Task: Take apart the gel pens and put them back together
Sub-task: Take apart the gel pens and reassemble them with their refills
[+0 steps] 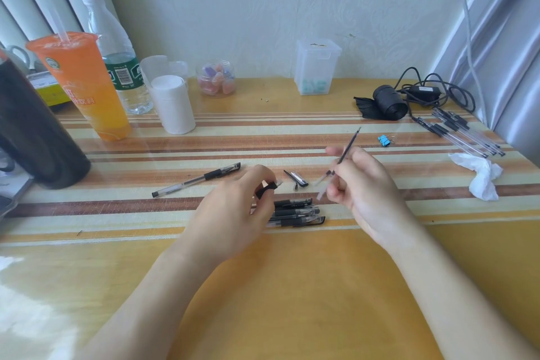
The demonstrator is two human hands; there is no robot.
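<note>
We work over the striped table (292, 286), with the left grip (233, 210) and the right grip (362, 184) hovering just above it, a little apart. Beneath and between them lies a small pile of gel pens (295, 212), side by side, and well to the left a single whole pen (195, 181) lies alone. The right grip is curled around a thin dark refill (350, 143), which slants up and away toward the far right. A pale, blurred length that we take to be the clear barrel (321, 191) juts from the same fingers toward the table, though we cannot tell how it is held. The left grip pinches a short black front section (266, 187) between thumb and fingertips, its pale end pointing toward the right grip. A loose cap (299, 178) lies on the table between the two. We judge this pen is apart. To do the step well, we should line the refill up with the barrel's bore before sliding it and keep the inky tip off our fingers. Then we thread the front section on straight without forcing it, and keep the cap out of the pile.
</note>
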